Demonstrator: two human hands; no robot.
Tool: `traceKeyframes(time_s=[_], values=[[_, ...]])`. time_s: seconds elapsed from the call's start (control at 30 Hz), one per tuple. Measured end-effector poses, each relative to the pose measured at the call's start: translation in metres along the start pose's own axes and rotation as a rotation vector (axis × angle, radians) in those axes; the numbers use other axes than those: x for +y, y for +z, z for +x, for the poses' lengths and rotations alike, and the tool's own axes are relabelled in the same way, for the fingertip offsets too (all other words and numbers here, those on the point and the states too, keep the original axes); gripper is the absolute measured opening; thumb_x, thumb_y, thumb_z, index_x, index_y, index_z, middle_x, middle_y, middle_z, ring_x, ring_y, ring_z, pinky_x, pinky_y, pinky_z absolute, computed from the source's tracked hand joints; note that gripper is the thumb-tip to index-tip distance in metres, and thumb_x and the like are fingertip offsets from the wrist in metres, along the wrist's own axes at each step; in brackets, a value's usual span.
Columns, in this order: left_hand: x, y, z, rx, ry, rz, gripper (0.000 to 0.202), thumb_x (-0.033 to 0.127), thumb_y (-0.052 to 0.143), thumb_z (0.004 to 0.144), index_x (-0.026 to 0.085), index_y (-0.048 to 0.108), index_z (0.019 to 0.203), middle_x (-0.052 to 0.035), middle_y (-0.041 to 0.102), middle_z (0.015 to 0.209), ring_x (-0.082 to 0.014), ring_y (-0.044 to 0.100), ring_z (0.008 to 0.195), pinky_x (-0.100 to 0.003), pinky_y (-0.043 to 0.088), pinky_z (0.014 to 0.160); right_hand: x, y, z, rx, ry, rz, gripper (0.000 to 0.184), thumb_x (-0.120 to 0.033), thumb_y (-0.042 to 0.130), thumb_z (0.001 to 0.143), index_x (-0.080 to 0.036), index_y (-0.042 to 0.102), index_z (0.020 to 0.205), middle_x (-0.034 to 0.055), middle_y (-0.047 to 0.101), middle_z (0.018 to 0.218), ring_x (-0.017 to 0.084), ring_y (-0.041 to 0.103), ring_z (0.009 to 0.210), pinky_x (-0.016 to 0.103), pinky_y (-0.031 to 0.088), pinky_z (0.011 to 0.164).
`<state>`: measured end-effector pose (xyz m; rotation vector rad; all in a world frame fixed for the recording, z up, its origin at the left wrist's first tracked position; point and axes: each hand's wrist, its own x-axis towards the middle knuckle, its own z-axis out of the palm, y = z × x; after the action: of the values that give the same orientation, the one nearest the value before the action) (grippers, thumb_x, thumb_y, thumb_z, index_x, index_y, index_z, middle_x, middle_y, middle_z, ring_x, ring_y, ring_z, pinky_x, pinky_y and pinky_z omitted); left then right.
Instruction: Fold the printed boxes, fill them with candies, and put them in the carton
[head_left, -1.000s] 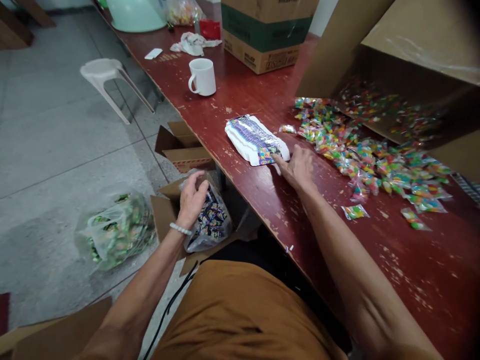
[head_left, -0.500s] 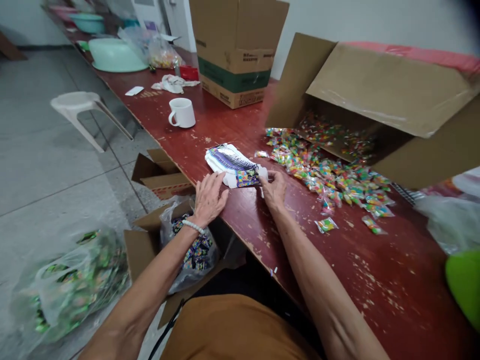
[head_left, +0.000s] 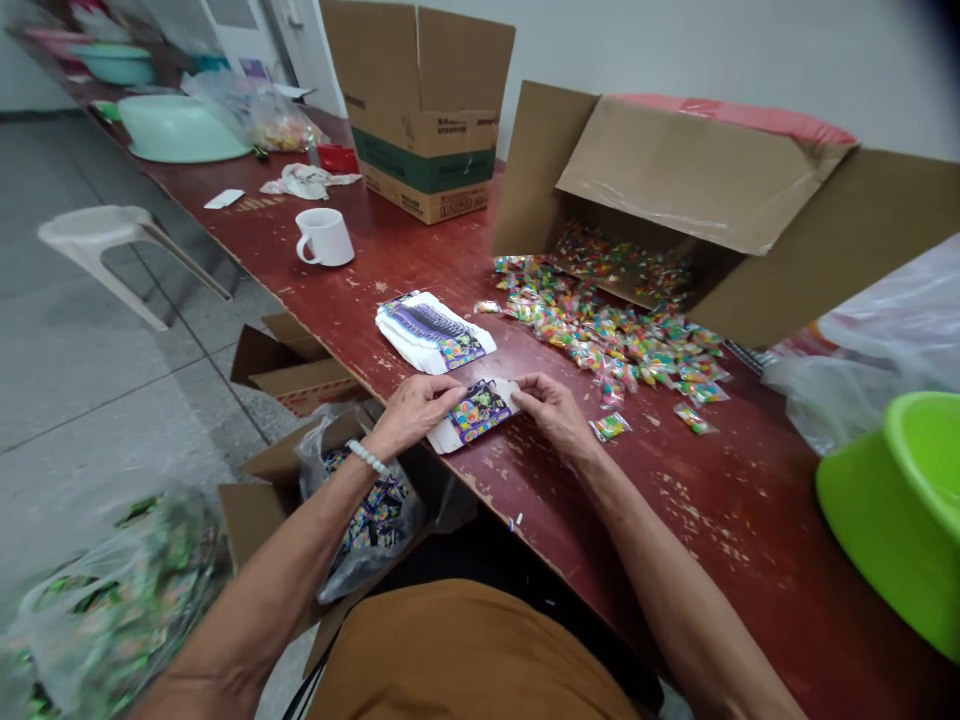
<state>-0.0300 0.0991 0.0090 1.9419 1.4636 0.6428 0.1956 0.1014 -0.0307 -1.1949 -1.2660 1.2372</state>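
Note:
My left hand [head_left: 411, 410] and my right hand [head_left: 551, 410] each grip one end of a flat printed card packet [head_left: 474, 412], white with a purple and multicoloured print, held at the near edge of the red table [head_left: 750, 520]. A stack of the same flat packets [head_left: 433, 334] lies just beyond my hands. To the right of it a heap of small colourful candy sachets [head_left: 622, 340] spills from a cardboard box lying on its side [head_left: 697, 190]. One sachet [head_left: 611, 427] lies right of my right hand.
A white mug [head_left: 325, 237], an upright cardboard box [head_left: 420, 110], a pale green basin [head_left: 180, 128] and a crumpled cloth sit farther along the table. A bright green bowl [head_left: 900, 510] stands at right. On the floor are open boxes with a bag of filled packets [head_left: 367, 515] and a white stool [head_left: 105, 240].
My left hand rose from the bag on the floor to the table. Both hands took one packet off the stack and drew it toward the near table edge. The view tilted up.

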Motion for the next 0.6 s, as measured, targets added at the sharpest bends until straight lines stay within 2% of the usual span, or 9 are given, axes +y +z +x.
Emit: traceKeyframes(time_s=[0.07, 0.27, 0.3, 0.4, 0.43, 0.47, 0.5, 0.53, 0.6], values=[[-0.001, 0.007, 0.006, -0.013, -0.018, 0.008, 0.04, 0.047, 0.05, 0.089, 0.019, 0.077, 0.084, -0.0031, 0.074, 0.078, -0.021, 0.065, 0.073, -0.027, 0.042, 0.063, -0.001, -0.002, -0.004, 0.001, 0.004, -0.016, 0.029, -0.044, 0.075, 0.069, -0.02, 0.067, 0.083, 0.0005, 0.071, 0.077, 0.017, 0.063, 0.069, 0.029, 0.049, 0.068], [-0.002, 0.017, 0.016, 0.129, -0.059, 0.111, 0.03, 0.042, 0.052, 0.088, 0.024, 0.075, 0.082, -0.0031, 0.071, 0.072, -0.0232, 0.064, 0.074, -0.029, 0.043, 0.065, -0.002, -0.022, -0.017, 0.105, 0.016, -0.057, 0.025, -0.043, 0.072, 0.074, -0.02, 0.065, 0.081, -0.0027, 0.063, 0.069, 0.014, 0.054, 0.061, 0.026, 0.041, 0.059], [-0.001, 0.017, 0.016, 0.166, -0.061, 0.126, 0.028, 0.041, 0.052, 0.088, 0.025, 0.075, 0.084, -0.0041, 0.073, 0.077, -0.0245, 0.064, 0.08, -0.03, 0.045, 0.069, -0.003, -0.027, -0.02, 0.114, 0.018, -0.055, 0.025, -0.043, 0.071, 0.075, -0.02, 0.065, 0.08, -0.0026, 0.063, 0.069, 0.013, 0.053, 0.06, 0.026, 0.041, 0.059], [0.007, 0.016, 0.013, 0.31, -0.021, 0.141, 0.027, 0.037, 0.054, 0.088, 0.024, 0.074, 0.1, -0.0091, 0.072, 0.109, -0.0291, 0.061, 0.109, -0.035, 0.046, 0.088, -0.008, -0.036, -0.031, 0.121, 0.026, -0.026, 0.026, -0.043, 0.072, 0.075, -0.019, 0.065, 0.081, -0.0014, 0.064, 0.071, 0.013, 0.053, 0.061, 0.027, 0.042, 0.061], [0.011, 0.016, 0.01, 0.315, 0.009, 0.094, 0.029, 0.038, 0.054, 0.088, 0.023, 0.074, 0.103, -0.01, 0.071, 0.115, -0.0298, 0.058, 0.114, -0.036, 0.045, 0.092, -0.011, -0.037, -0.034, 0.113, 0.028, -0.011, 0.027, -0.043, 0.073, 0.074, -0.019, 0.065, 0.081, -0.0012, 0.064, 0.072, 0.013, 0.054, 0.062, 0.027, 0.042, 0.061], [0.015, 0.016, 0.006, 0.261, 0.033, -0.001, 0.031, 0.041, 0.054, 0.089, 0.021, 0.073, 0.104, -0.0104, 0.071, 0.115, -0.0301, 0.059, 0.114, -0.037, 0.046, 0.093, -0.015, -0.037, -0.038, 0.094, 0.026, 0.005, 0.027, -0.043, 0.074, 0.074, -0.019, 0.065, 0.081, -0.0011, 0.065, 0.072, 0.013, 0.054, 0.062, 0.027, 0.043, 0.061], [0.02, 0.016, 0.0, 0.137, 0.037, -0.142, 0.034, 0.046, 0.055, 0.09, 0.02, 0.074, 0.102, -0.0103, 0.072, 0.11, -0.0297, 0.062, 0.109, -0.037, 0.048, 0.091, -0.02, -0.035, -0.042, 0.061, 0.018, 0.02, 0.027, -0.043, 0.074, 0.074, -0.019, 0.065, 0.082, -0.0011, 0.065, 0.072, 0.013, 0.054, 0.062, 0.027, 0.043, 0.062], [0.025, 0.016, -0.005, -0.061, 0.014, -0.316, 0.038, 0.051, 0.056, 0.089, 0.019, 0.074, 0.1, -0.0104, 0.074, 0.104, -0.029, 0.065, 0.101, -0.037, 0.05, 0.087, -0.025, -0.032, -0.046, 0.019, 0.003, 0.034, 0.026, -0.043, 0.074, 0.075, -0.02, 0.066, 0.082, -0.0013, 0.064, 0.072, 0.013, 0.054, 0.063, 0.027, 0.043, 0.062], [0.031, 0.02, -0.018, -0.56, -0.088, -0.673, 0.047, 0.059, 0.063, 0.083, 0.015, 0.073, 0.098, -0.0121, 0.075, 0.096, -0.0273, 0.07, 0.084, -0.036, 0.053, 0.076, -0.035, -0.025, -0.052, -0.076, -0.045, 0.058, 0.024, -0.043, 0.074, 0.078, -0.02, 0.067, 0.084, -0.0012, 0.065, 0.074, 0.013, 0.055, 0.065, 0.027, 0.044, 0.064]])
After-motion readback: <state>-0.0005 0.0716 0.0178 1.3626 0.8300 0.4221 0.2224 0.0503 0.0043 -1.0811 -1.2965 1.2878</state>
